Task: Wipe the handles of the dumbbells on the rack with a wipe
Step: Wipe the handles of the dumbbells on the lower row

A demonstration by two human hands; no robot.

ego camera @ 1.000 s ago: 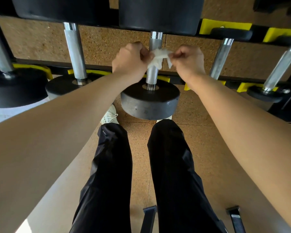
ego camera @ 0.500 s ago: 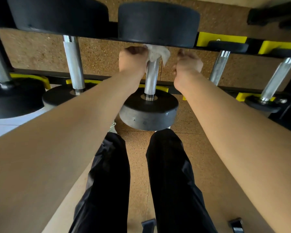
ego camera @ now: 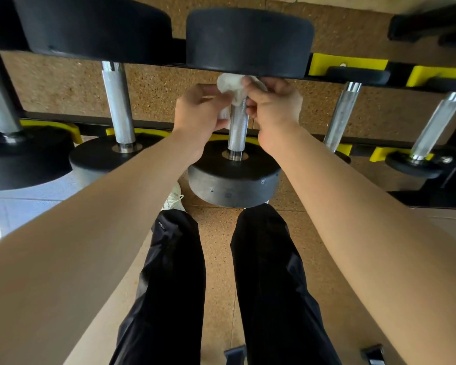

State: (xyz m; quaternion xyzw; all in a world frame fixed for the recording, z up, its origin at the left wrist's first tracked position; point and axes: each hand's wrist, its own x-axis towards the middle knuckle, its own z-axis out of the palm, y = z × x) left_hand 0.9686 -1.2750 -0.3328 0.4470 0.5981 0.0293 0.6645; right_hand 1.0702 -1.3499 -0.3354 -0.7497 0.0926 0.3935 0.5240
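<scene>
Left hand (ego camera: pixel 198 111), right of a neighbouring steel bar (ego camera: pixel 119 101), fingers curled, grips crumpled white wipe (ego camera: pixel 231 84). Wipe sits bunched round top of middle dumbbell's knurled metal handle (ego camera: pixel 238 125), tight under round black rubber weight (ego camera: pixel 249 40). Right hand (ego camera: pixel 274 106) pinches wipe's other side. Thinner bar (ego camera: pixel 340 114) further right. Yellow cradles (ego camera: pixel 348 61) on rack. Speckled brown floor (ego camera: pixel 213 246).

A white wipe (ego camera: pixel 229 83) is showing against a knurled silver handle (ego camera: pixel 238 127), as black weights (ego camera: pixel 248 38) and yellow rack pads (ego camera: pixel 345 64) are framing speckled tan floor (ego camera: pixel 216 259) and black trousers (ego camera: pixel 174 272).
</scene>
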